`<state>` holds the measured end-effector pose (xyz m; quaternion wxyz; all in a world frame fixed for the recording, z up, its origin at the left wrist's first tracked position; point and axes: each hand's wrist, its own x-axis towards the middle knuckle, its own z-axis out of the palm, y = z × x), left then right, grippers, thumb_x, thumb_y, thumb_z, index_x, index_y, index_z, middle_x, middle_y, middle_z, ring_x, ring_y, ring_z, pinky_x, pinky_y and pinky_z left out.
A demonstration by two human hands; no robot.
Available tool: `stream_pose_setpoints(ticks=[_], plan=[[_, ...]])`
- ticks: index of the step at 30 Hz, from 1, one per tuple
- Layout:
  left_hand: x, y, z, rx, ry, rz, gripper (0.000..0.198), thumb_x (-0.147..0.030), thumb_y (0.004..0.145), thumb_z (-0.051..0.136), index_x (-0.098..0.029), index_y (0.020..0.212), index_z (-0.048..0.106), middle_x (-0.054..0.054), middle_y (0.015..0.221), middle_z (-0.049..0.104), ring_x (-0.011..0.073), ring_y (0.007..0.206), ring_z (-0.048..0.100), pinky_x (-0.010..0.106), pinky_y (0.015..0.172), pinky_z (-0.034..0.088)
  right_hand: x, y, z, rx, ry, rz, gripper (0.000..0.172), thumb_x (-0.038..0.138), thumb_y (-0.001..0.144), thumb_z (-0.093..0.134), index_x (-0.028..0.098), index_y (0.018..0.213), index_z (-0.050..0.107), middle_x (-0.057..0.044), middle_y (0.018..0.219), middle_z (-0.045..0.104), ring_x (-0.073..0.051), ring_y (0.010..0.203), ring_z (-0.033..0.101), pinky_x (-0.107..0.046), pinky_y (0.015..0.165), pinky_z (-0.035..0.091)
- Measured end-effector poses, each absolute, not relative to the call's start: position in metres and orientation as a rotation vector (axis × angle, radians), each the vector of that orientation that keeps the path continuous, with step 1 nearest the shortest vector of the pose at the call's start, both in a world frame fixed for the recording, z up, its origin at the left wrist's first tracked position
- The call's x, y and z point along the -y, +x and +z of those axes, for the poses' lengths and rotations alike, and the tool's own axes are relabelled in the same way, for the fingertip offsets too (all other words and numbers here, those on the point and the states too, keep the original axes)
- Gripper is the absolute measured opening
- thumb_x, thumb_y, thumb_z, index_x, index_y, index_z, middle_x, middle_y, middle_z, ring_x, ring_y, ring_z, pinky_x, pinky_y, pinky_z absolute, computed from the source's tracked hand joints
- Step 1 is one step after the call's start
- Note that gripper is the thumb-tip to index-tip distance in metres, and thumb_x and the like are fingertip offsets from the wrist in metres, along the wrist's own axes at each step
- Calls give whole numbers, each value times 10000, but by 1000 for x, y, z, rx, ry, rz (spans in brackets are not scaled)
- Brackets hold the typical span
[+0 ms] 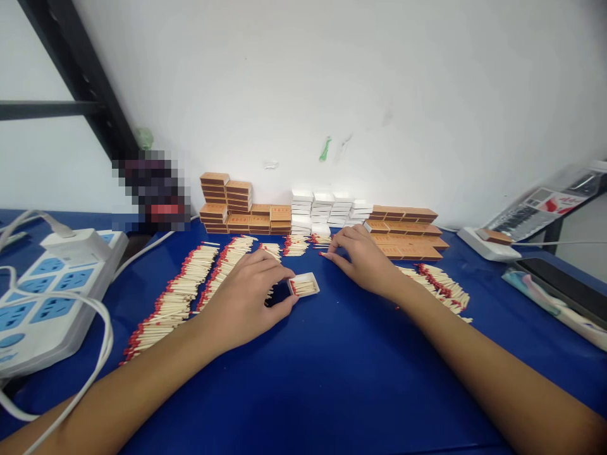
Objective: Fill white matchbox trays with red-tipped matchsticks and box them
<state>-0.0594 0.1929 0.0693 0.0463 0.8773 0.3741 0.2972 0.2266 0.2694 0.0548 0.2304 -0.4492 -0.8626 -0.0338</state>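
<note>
My left hand [256,287] grips the left end of a small white matchbox tray [310,292] between thumb and forefinger. Inside the tray lie several red-tipped matches [302,287]. To the right and a little farther back, my right hand [358,256] has its thumb and forefinger closed around a match, whose red head [323,254] shows at the fingertips. Just beyond those fingers is a small heap of matches [320,239], with another pile [296,245] to its left. Long rows of matches [173,297] stretch along my left forearm.
Brown matchboxes [260,221] and white trays [302,208] are stacked along the wall, with more brown boxes [403,234] at right. Matches [443,287] lie beyond my right forearm. A power strip [57,291] with cables stands left; a dark phone-like slab [564,287] lies right.
</note>
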Motion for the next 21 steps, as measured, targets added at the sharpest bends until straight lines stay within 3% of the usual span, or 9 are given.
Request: stream_pose_setpoints(ticks=[21], plan=[[-193, -59, 69, -1131, 2674, 932, 197, -296, 938, 727, -202, 1111, 745, 53, 1023, 755, 251, 1076, 633, 473, 1057, 507, -274, 238, 60, 2438, -1261, 14, 128, 319, 986, 687, 220, 908, 704, -113, 1024, 671, -317, 1054, 540, -479, 962, 449]])
